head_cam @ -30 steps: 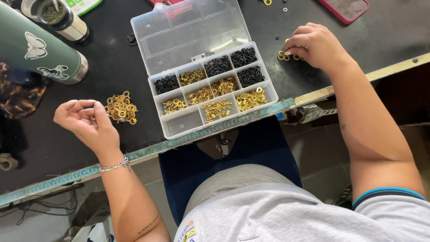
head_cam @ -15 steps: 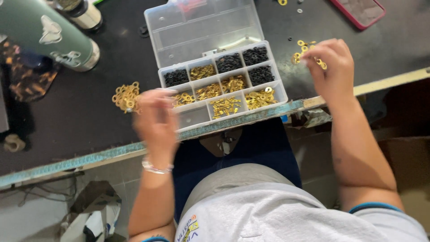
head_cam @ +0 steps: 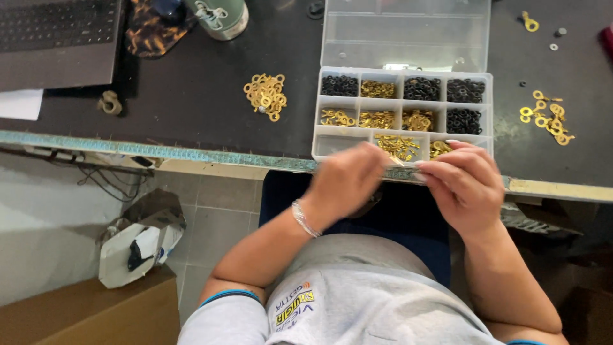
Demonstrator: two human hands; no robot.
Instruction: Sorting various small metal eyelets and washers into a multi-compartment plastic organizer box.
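My left hand [head_cam: 348, 182] and my right hand [head_cam: 466, 182] meet over the table's front edge, just in front of a clear compartment box [head_cam: 317, 144]. The box holds black rings and gold terminals, and its lid [head_cam: 408, 38] lies open at the back. My left hand is blurred, with its fingers curled; a small gold part [head_cam: 397, 160] shows at its fingertips. My right hand's fingers point left, pinched close to that part. A pile of gold ring terminals [head_cam: 265, 96] lies left of the box, and another pile [head_cam: 546, 118] lies to its right.
On the dark table [head_cam: 191, 115] a laptop [head_cam: 57, 38] sits at the back left. A green bottle [head_cam: 220, 13] and a tortoiseshell item [head_cam: 153, 32] stand beside it. Below the table are cables, a white bag [head_cam: 137, 246] and a cardboard box [head_cam: 89, 313].
My left hand came from the left gold pile to the front of the box. My right hand came back from the right pile to meet it. The camera view shifted left.
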